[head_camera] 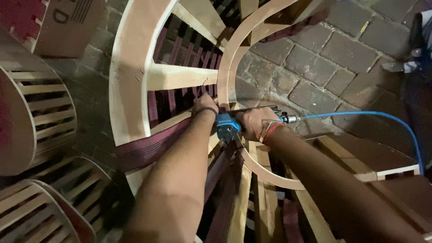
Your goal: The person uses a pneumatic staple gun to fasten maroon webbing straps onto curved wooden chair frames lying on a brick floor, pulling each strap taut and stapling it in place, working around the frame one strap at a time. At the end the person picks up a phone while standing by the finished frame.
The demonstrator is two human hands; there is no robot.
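My right hand grips a blue pneumatic staple gun whose nose points down at the curved wooden frame. A blue air hose runs from the gun's rear off to the right. My left hand presses a maroon webbing strap against a wooden rail of the frame, just left of the gun. More maroon straps are stretched across the frame's opening beyond my hands.
Curved slatted wooden frames are stacked at the left, with more at the lower left. A cardboard box sits at the top left. Brick paving shows at the upper right. Another wooden frame part lies at the right.
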